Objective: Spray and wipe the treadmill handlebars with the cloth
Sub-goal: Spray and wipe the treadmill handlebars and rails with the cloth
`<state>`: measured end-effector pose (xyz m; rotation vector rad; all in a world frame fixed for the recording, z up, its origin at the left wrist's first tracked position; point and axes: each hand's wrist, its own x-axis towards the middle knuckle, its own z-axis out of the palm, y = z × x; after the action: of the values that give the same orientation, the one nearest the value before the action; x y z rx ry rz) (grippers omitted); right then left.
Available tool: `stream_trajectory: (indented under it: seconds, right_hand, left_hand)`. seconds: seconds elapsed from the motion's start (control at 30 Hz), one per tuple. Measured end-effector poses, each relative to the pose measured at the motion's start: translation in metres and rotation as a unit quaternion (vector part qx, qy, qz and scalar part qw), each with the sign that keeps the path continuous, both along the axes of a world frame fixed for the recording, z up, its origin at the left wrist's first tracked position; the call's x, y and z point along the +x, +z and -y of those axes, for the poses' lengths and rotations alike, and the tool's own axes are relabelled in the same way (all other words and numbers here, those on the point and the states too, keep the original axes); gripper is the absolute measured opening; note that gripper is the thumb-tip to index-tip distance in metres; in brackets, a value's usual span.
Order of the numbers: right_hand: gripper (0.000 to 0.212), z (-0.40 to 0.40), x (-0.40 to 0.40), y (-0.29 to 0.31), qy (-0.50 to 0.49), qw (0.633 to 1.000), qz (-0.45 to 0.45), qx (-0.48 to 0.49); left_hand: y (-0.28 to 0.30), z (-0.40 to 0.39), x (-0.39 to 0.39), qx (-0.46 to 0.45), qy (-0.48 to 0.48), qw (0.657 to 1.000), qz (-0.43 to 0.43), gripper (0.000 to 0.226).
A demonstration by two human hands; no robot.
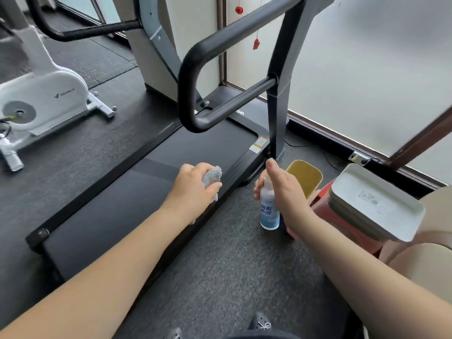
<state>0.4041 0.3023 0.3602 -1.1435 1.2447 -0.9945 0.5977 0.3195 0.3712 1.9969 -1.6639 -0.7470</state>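
My right hand (283, 189) grips the spray bottle (269, 209) upright, forefinger seemingly on its nozzle; my left hand (193, 189) is closed round the grey cloth (211, 176) (bunched up). The handlebar (193, 77) stands farther off, above both.

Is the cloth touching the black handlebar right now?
No, the cloth is bunched in the left hand, held low over the treadmill belt, well apart from the handlebar.

Grey cloth (212, 176), white and blue spray bottle (269, 209), black handlebar (193, 69), white exercise bike (46, 94), yellow bin (305, 174)
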Motion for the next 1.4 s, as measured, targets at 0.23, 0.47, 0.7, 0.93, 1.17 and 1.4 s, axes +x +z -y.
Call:
stream_trajectory:
  seconds: [0.23,0.47,0.7,0.93,1.17,1.4]
  right_hand:
    - [0.053,-0.032,0.112,0.01,-0.026,0.999,0.021,-0.014]
    - [0.05,-0.043,0.218,0.016,-0.073,0.996,0.049,-0.011]
    - [0.052,-0.016,0.281,0.018,-0.051,0.998,0.011,-0.036]
    - [0.053,0.072,0.325,0.018,-0.049,0.998,0.017,-0.038]
    - [0.055,0.16,0.355,0.042,-0.032,0.998,0.033,-0.034]
    - [0.056,0.213,0.371,0.047,-0.034,0.998,0.038,-0.028]
  left_hand:
    - [0.01,-0.028,0.115,0.013,-0.002,1.0,-0.006,0.047]
    - [0.013,-0.041,0.224,0.005,0.0,1.0,0.001,0.052]
    - [0.014,-0.012,0.287,-0.012,-0.024,0.999,0.021,0.052]
    - [0.019,0.069,0.323,-0.042,-0.03,0.998,0.022,0.052]
    - [0.041,0.147,0.344,-0.086,-0.033,0.996,0.008,0.051]
    - [0.057,0.208,0.358,-0.113,-0.03,0.993,-0.002,0.05]
